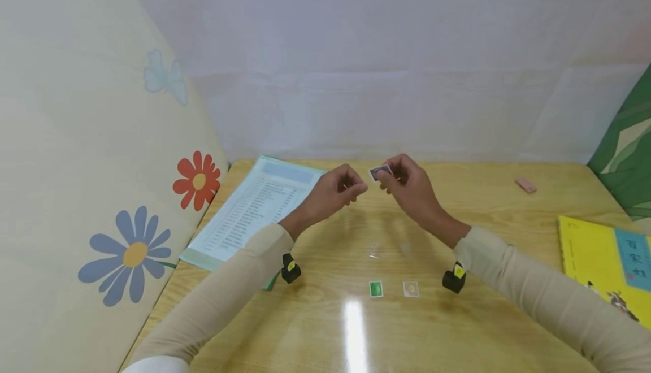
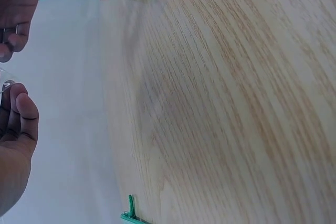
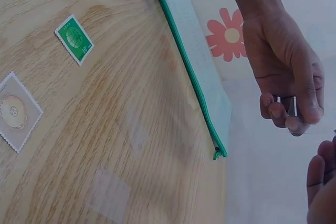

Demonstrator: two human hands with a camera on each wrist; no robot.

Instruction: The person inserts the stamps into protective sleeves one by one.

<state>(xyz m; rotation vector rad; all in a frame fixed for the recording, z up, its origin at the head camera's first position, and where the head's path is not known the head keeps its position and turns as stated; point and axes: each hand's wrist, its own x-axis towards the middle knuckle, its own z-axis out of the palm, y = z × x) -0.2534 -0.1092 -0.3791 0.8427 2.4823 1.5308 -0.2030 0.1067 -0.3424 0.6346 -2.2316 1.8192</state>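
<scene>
My right hand (image 1: 390, 177) is raised over the wooden table (image 1: 315, 333) and pinches a small dark stamp (image 1: 380, 172) between thumb and fingertips. Facing it a few centimetres away, my left hand (image 1: 355, 187) has its fingers curled and its thumb and forefinger pinched on a small clear film (image 2: 7, 84) that is hard to make out. The right wrist view shows the left hand (image 3: 286, 72) with its fingertips drawn together. Below the hands lie a green stamp (image 1: 376, 289) and a pale stamp (image 1: 411, 289) with a yellowish disc, side by side.
Two clear plastic slips (image 1: 374, 250) lie on the table under the hands. A pale blue folder with a printed list (image 1: 254, 212) sits at the left, a pink eraser (image 1: 525, 185) at the far right and a yellow book (image 1: 600, 260) at the right edge. Padded walls enclose the table.
</scene>
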